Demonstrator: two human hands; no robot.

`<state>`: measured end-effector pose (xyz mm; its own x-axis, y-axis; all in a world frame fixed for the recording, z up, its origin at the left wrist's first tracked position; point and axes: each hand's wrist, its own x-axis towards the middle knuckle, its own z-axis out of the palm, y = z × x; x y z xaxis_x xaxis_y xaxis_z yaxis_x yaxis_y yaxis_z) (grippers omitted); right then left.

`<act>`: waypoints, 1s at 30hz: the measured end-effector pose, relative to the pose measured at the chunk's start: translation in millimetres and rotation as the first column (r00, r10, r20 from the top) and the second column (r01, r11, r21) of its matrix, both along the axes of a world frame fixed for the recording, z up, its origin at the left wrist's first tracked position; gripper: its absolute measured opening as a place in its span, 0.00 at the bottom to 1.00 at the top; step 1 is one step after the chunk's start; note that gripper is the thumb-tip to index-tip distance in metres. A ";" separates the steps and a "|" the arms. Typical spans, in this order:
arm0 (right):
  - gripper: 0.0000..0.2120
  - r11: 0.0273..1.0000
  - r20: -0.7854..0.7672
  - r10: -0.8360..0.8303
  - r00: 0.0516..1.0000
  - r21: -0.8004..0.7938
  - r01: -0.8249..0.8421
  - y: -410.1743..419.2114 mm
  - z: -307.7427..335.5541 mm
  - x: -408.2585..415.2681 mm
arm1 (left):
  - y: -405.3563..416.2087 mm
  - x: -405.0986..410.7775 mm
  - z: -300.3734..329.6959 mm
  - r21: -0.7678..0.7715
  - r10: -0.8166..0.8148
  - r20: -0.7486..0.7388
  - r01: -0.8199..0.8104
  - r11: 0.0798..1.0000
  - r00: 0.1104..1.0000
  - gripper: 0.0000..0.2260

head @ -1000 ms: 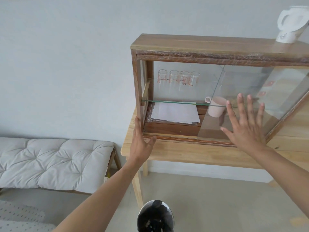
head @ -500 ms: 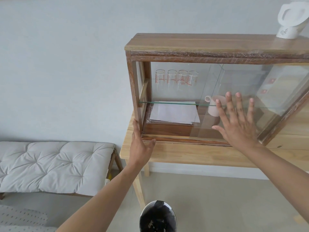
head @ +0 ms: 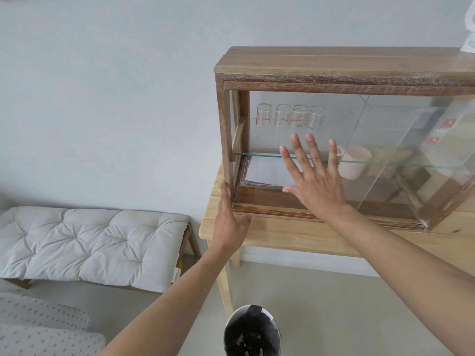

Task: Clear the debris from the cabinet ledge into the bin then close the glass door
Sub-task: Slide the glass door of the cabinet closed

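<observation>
A wooden cabinet (head: 334,65) with sliding glass doors stands on a pale wooden table (head: 295,235). My right hand (head: 314,181) lies flat with fingers spread against the front glass door (head: 295,119), which covers the cabinet's left half as far as the left post. My left hand (head: 228,222) rests flat against the lower left corner of the cabinet frame. The bottom ledge (head: 270,208) of the cabinet shows no debris that I can make out. A round bin (head: 252,332) with a black liner stands on the floor below, at the bottom edge of the view.
Inside the cabinet are several glass beakers (head: 290,115), white papers (head: 270,170) and a pink cup (head: 353,161). A cushioned bench (head: 84,242) stands left of the table. A white object (head: 469,34) sits on the cabinet top at the right edge.
My right hand has slid left across the cabinet front with the glass door under it, and the open gap on the left has closed. My left hand has stayed at the frame corner.
</observation>
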<state>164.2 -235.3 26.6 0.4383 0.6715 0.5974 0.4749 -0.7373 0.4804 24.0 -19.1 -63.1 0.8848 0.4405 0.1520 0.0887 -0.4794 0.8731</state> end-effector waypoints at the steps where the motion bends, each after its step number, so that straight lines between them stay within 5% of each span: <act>1: 0.63 1.000 0.005 0.000 1.000 0.002 0.000 7.5 0.5 -1.4 | 0.3 -0.4 0.2 0.002 -0.001 -0.003 0.001 1.000 1.000 0.54; 22: 0.63 1.000 -0.071 0.016 0.997 -0.010 -0.017 82.3 13.5 -27.5 | 1.6 -16.7 27.3 0.117 -0.043 -0.181 0.065 0.991 0.982 0.50; 30: 0.49 0.992 -0.174 0.116 0.978 -0.024 -0.122 71.9 35.1 -47.0 | -3.7 -31.6 70.0 0.333 0.005 -0.308 0.103 0.937 0.951 0.43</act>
<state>117.2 -163.4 61.7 0.4479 0.7440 0.4959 0.6358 -0.6550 0.4084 -7.6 -22.8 7.0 0.9312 0.3644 0.0094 0.2888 -0.7531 0.5912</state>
